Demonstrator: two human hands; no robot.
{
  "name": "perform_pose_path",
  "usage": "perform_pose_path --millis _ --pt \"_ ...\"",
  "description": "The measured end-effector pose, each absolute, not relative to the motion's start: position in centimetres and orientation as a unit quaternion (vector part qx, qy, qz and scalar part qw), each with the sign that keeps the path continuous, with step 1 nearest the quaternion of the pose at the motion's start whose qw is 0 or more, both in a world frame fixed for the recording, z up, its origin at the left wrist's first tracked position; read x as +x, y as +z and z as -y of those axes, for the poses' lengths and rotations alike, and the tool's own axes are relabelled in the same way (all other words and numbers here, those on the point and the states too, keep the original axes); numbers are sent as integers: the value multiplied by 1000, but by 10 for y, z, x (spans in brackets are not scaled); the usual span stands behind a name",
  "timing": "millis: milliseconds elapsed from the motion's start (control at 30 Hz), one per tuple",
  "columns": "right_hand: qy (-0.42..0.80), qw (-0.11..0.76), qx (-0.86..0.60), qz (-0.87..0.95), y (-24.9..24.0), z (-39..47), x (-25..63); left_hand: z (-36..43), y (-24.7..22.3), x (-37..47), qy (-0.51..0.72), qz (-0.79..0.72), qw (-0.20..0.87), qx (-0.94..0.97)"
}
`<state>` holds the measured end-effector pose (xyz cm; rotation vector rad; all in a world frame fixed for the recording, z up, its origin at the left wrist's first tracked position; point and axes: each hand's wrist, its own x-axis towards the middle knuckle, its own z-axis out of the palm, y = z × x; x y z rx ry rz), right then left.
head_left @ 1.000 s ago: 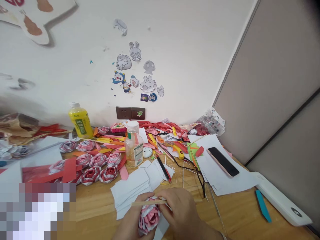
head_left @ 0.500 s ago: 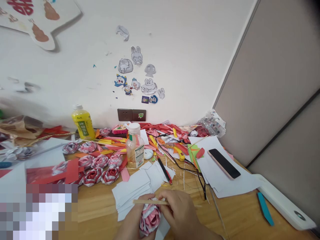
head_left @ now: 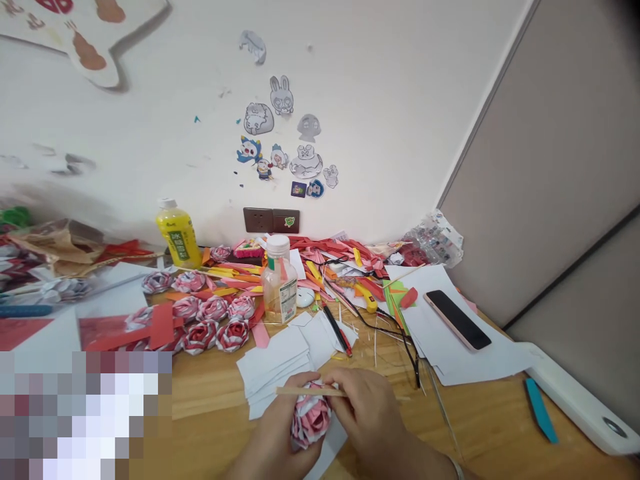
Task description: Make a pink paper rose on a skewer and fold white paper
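Note:
A pink and white folded paper rose (head_left: 313,419) sits in my left hand (head_left: 275,433), whose fingers curl round its left side and underneath. My right hand (head_left: 370,410) is closed on a thin flat wooden stick (head_left: 305,391), gripping its right end. The stick lies level across the rose's upper edge, and its left end reaches over my left thumb. White paper slips (head_left: 280,367) lie fanned on the table just beyond my left hand. Under the rose, a white sheet (head_left: 327,453) shows in part.
Finished paper roses (head_left: 200,335) stand in rows at the left, beside an empty-looking clear bottle (head_left: 280,287) and a yellow drink bottle (head_left: 179,240). Coloured paper strips heap along the wall. A phone (head_left: 457,320) rests on white sheets; a yellow-handled tool (head_left: 369,299) trails a black cable.
The camera view has shifted, so the whole scene sits slightly higher and further right. Both hands keep hold of the rose and stick, with little other visible movement.

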<state>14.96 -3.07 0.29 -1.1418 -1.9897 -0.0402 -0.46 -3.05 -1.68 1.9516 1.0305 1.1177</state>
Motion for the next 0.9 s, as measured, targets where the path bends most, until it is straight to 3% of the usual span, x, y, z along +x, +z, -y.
perform_pose_path --millis 200,567,900 --pt "-4 405 -455 793 5 31 150 32 -14 -3 424 -404 334 739" --pt "-97 414 -402 811 6 32 149 31 -10 -4 378 -419 381 732" --pt "-110 385 -391 829 11 31 149 30 -14 -5 398 -413 358 737"
